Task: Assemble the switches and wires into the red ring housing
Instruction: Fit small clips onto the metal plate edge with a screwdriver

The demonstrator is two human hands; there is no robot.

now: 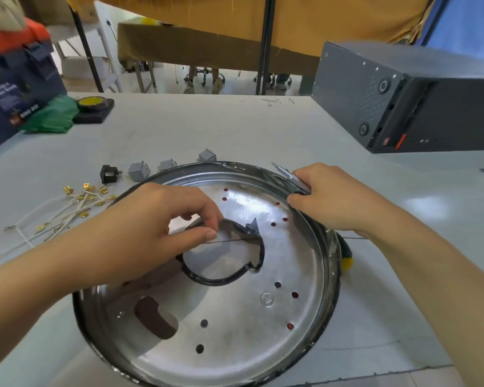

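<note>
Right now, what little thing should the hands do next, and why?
Probably the left hand should let go of the dark edge of the middle hole and reach for a grey switch. The switches and white wires all lie loose on the table, while the right hand steadies the housing's rim.

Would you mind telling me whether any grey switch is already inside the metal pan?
No, the three grey switches lie on the table beyond the metal pan, outside its rim.
</note>
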